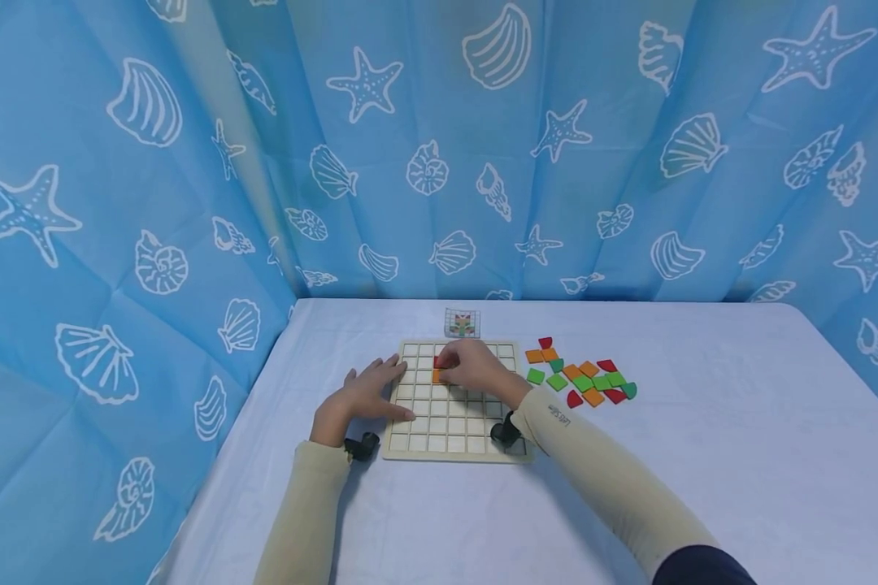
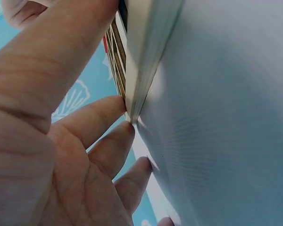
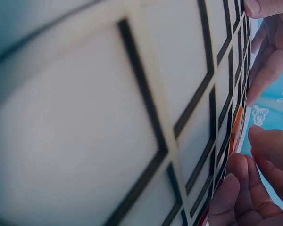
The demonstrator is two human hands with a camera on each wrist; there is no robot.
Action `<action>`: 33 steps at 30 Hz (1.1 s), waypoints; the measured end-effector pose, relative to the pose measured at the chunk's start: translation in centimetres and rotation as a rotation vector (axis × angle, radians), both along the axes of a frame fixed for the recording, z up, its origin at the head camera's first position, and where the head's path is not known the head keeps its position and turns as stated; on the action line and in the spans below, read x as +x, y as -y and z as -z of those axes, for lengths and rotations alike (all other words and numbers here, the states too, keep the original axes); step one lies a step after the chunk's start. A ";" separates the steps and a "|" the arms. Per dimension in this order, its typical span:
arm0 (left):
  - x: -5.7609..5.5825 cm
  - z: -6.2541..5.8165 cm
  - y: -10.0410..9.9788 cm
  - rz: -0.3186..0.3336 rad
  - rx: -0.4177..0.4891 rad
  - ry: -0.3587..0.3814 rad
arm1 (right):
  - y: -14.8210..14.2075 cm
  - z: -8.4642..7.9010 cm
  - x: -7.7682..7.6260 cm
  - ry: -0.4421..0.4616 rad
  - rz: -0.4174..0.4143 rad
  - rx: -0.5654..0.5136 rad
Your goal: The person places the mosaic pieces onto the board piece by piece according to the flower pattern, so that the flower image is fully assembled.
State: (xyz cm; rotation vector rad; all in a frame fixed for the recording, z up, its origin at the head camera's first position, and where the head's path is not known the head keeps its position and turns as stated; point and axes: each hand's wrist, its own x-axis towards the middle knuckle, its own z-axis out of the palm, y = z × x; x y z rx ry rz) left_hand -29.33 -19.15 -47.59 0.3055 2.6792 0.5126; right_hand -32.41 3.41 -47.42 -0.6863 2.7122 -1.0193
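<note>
A square wooden grid board [image 1: 437,443] lies on the table. My left hand [image 1: 366,396] rests against its left edge, fingers spread, thumb over the rim; in the left wrist view the fingertips [image 2: 127,129] touch the board's side. Over the upper middle of the grid, my right hand [image 1: 475,366] pinches a small red piece, of which only a sliver shows between thumb and fingers in the right wrist view. Beside those fingertips an orange square tile [image 1: 436,377] sits in a cell, with a red tile [image 1: 436,361] just above it. The hand covers the cells to their right.
Right of the board lie loose pieces: orange squares [image 1: 593,397], green squares [image 1: 556,382], red petal shapes [image 1: 574,399] and dark green ones [image 1: 629,391]. A small pattern card [image 1: 462,322] lies behind the board. A blue shell-print curtain [image 1: 424,227] hangs behind the white table [image 1: 739,455].
</note>
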 end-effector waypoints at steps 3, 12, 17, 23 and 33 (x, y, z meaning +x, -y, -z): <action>0.1 0.0 -0.1 -0.006 0.000 0.003 | -0.4 0.1 0.0 0.007 0.002 -0.004; 0.1 0.0 -0.1 -0.012 0.018 0.003 | -2.6 -0.4 0.4 0.063 -0.031 -0.078; 0.2 0.1 -0.1 -0.013 0.020 -0.011 | -4.2 -0.7 0.5 0.065 -0.019 -0.091; 0.4 -0.1 -0.3 -0.024 0.026 -0.004 | -5.7 -0.9 0.6 0.089 0.016 -0.051; 0.4 -0.1 -0.2 -0.034 0.029 -0.002 | -7.5 -0.9 0.6 0.052 0.055 -0.008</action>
